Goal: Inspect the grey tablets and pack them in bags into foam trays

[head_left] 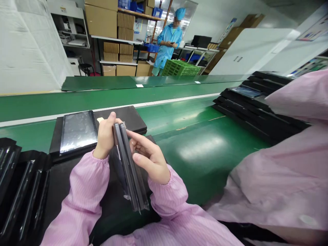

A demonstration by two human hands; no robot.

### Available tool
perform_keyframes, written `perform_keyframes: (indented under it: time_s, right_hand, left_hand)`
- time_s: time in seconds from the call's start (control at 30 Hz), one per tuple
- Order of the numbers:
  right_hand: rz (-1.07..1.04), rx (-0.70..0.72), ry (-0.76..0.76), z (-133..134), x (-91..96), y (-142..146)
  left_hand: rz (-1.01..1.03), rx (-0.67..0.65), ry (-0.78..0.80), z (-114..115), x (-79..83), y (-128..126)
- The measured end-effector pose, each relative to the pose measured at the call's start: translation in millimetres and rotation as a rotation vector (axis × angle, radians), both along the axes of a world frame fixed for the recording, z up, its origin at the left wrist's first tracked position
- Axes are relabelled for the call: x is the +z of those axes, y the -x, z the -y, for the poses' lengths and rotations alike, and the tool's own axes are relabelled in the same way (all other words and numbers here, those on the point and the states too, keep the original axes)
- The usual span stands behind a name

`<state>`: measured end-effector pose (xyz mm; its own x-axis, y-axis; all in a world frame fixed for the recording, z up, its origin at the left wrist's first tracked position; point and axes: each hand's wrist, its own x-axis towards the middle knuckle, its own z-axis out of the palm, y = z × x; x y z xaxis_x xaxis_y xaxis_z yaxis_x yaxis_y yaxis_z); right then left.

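Note:
Two thin dark tablets (125, 160) stand on edge, side by side, with clear film showing at their lower end. My left hand (105, 135) grips their upper left side, its thumb at the top edge. From the right, my right hand (151, 159) holds them with the index finger reaching to the upper edge and the thumb against the side; the other fingers are curled. Behind my left hand, a film-covered tablet (79, 131) lies on a black flat tray (55, 143). Another black board (125, 118) lies beside it.
Black trays (23, 191) with film-covered devices crowd the lower left. A co-worker's pink sleeve (276, 171) fills the right, near a stack of black trays (246, 106). Across the green bench (194, 150), a person in blue (165, 44) stands by a green crate (179, 68).

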<state>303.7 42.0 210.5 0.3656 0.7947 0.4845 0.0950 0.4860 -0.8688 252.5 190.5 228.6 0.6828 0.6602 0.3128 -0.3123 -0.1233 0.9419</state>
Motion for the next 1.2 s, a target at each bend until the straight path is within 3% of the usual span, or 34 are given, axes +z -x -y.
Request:
perform_keyframes:
  time_s: [0.33,0.6,0.8,0.97,1.2]
  right_hand:
    - [-0.017,-0.021,0.006,0.8,0.5,7.6]
    - [0.037,-0.107,0.119,4.4,-7.2,4.2]
    - [-0.095,0.034,0.119,-8.7,-6.9,-12.7]
    - [-0.113,0.203,0.205,0.9,-3.9,-29.3]
    - [0.020,0.235,0.276,12.5,-4.4,-44.7]
  left_hand:
    - [-0.006,-0.030,0.037,-1.6,-2.1,-1.0]
    - [-0.004,0.086,-0.087,1.3,-15.4,-8.9]
    - [-0.035,0.220,-0.118,-6.1,-18.0,-12.2]
    - [-0.024,0.290,-0.161,-9.4,-15.5,-13.3]
    - [-0.064,0.414,-0.145,-18.5,-15.6,-13.7]
